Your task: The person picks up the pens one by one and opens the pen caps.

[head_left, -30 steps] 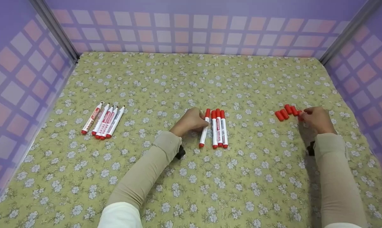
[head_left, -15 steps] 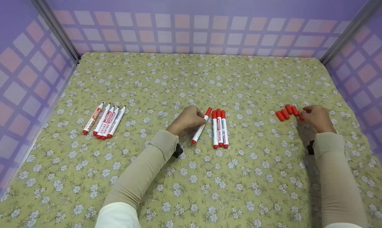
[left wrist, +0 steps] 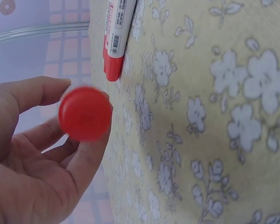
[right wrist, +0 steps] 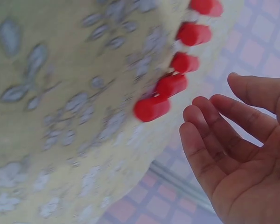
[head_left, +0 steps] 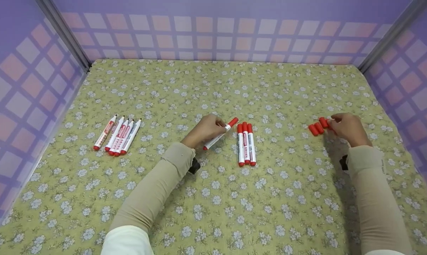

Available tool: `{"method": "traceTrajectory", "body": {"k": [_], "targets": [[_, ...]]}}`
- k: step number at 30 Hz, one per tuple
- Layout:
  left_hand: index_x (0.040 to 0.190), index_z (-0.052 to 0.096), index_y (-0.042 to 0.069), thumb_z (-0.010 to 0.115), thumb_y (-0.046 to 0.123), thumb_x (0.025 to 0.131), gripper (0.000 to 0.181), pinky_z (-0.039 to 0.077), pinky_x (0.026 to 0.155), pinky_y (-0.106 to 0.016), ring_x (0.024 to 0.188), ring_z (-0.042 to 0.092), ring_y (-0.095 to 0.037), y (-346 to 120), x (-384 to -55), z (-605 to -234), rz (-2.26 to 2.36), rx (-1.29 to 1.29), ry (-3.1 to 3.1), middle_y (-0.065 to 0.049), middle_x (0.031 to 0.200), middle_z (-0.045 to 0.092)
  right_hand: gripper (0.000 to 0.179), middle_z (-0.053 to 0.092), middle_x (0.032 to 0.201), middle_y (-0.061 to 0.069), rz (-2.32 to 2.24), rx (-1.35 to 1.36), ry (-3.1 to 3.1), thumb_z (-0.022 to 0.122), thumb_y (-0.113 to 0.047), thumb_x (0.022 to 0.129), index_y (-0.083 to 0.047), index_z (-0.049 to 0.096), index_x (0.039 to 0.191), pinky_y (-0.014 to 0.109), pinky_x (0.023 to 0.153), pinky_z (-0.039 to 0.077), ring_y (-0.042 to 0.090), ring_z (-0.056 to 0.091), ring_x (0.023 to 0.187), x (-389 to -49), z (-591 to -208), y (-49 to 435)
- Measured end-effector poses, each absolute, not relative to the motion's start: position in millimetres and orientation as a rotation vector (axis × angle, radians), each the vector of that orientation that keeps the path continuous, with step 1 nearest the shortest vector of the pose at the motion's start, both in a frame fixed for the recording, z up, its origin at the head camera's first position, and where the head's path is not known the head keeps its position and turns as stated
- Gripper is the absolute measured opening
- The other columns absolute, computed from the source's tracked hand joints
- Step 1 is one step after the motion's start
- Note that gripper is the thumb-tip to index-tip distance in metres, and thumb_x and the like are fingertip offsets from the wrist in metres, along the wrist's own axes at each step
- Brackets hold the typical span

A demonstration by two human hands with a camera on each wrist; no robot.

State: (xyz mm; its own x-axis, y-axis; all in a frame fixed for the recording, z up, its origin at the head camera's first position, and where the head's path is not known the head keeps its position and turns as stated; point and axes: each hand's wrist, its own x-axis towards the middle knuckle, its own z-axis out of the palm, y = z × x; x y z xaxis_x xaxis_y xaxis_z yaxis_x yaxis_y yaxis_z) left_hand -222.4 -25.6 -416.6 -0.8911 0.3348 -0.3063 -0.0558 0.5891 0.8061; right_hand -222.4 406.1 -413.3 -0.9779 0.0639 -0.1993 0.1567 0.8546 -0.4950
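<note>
My left hand pinches a white marker with a red cap, tilted with its cap toward the upper right. Its red end faces the camera in the left wrist view. Just right of that marker, capped markers lie side by side on the cloth. My right hand is beside a row of loose red caps and partly covers some in the head view. Its fingers are relaxed and hold nothing in the right wrist view, a short gap from the caps.
On the left, several uncapped white markers lie bunched together, dark tips pointing away. A flowered yellow cloth covers the table. Purple checked panels enclose it at the back and both sides.
The left hand has drawn one capped marker leftward out of the row and tilted it. The right hand has come away from the cap at its fingertips and shifted slightly left and farther back.
</note>
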Motion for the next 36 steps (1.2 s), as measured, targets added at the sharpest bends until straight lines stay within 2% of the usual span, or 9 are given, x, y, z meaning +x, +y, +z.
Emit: {"method": "traceTrajectory", "body": {"k": [4,8,15,16,18,22,25,30,36], "targets": [[0.118,0.065,0.004,0.056,0.015,0.094,0.028,0.046,0.07,-0.028,0.085,0.056,-0.018,-28.5,-224.1,-414.4,1.198,0.265,2.42,-0.012,0.112,0.063,0.058,0.05,0.131,0.034,-0.806,0.1,2.826,0.044,-0.036,0.101,0.006,0.042,0.141,0.052,0.085,0.05,0.044,0.056,0.109,-223.6,-407.8,395.5],[0.12,0.064,0.005,0.053,0.014,0.095,0.028,0.041,0.062,-0.027,0.074,0.05,-0.015,-30.7,-226.7,-413.9,1.173,0.306,2.43,-0.013,0.112,0.063,0.061,0.05,0.133,0.032,-0.788,-0.005,2.81,0.047,-0.04,0.1,0.005,0.044,0.141,0.058,0.094,0.044,0.046,0.051,0.118,-226.0,-402.8,383.0],[0.118,0.065,0.008,0.051,0.014,0.097,0.026,0.037,0.057,-0.026,0.065,0.043,-0.014,-36.8,-226.3,-411.9,1.136,0.394,2.461,-0.01,0.106,0.063,0.05,0.054,0.129,0.03,-0.731,-0.204,2.813,0.05,-0.027,0.101,0.006,0.046,0.139,0.056,0.092,0.046,0.044,0.055,0.114,-227.8,-395.0,352.7],[0.117,0.066,0.007,0.052,0.014,0.097,0.025,0.037,0.057,-0.026,0.065,0.043,-0.014,-37.4,-226.3,-411.5,1.131,0.415,2.47,-0.01,0.105,0.063,0.049,0.055,0.129,0.03,-0.719,-0.241,2.819,0.05,-0.026,0.101,0.005,0.047,0.139,0.055,0.091,0.047,0.045,0.059,0.106,-227.7,-394.1,348.1],[0.115,0.067,0.007,0.053,0.016,0.097,0.024,0.038,0.058,-0.027,0.067,0.045,-0.014,-38.2,-226.5,-410.6,1.125,0.45,2.484,-0.01,0.103,0.064,0.047,0.056,0.128,0.028,-0.703,-0.306,2.821,0.05,-0.025,0.101,0.003,0.048,0.138,0.053,0.082,0.05,0.046,0.061,0.089,-226.7,-392.0,338.7],[0.111,0.069,0.008,0.056,0.019,0.096,0.022,0.041,0.062,-0.027,0.071,0.048,-0.015,-38.4,-226.5,-408.7,1.116,0.496,2.507,-0.007,0.101,0.065,0.045,0.057,0.128,0.026,-0.662,-0.466,2.808,0.051,-0.024,0.1,0.003,0.05,0.137,0.052,0.084,0.05,0.044,0.061,0.091,-225.6,-388.3,318.3],[0.11,0.071,0.01,0.058,0.02,0.096,0.022,0.042,0.063,-0.028,0.072,0.051,-0.015,-38.3,-226.7,-408.5,1.097,0.552,2.551,-0.006,0.099,0.066,0.043,0.057,0.128,0.026,-0.635,-0.604,2.798,0.054,-0.02,0.099,0.004,0.053,0.134,0.053,0.095,0.046,0.04,0.055,0.116,-224.7,-387.3,303.6],[0.109,0.073,0.01,0.061,0.021,0.094,0.022,0.044,0.063,-0.027,0.073,0.053,-0.015,-38.4,-225.3,-407.9,1.051,0.74,2.662,-0.005,0.098,0.067,0.038,0.061,0.125,0.022,-0.603,-0.806,2.823,0.059,-0.016,0.096,0.001,0.058,0.13,0.051,0.092,0.049,0.036,0.059,0.113,-217.7,-385.8,280.0],[0.113,0.072,0.007,0.062,0.021,0.094,0.025,0.049,0.069,-0.029,0.08,0.057,-0.016,-39.0,-220.2,-403.2,0.968,0.952,2.769,-0.007,0.1,0.065,0.036,0.063,0.123,0.018,-0.571,-1.034,2.85,0.06,-0.019,0.096,-0.002,0.061,0.127,0.046,0.087,0.053,0.032,0.064,0.107,-207.9,-378.1,254.5]]}}
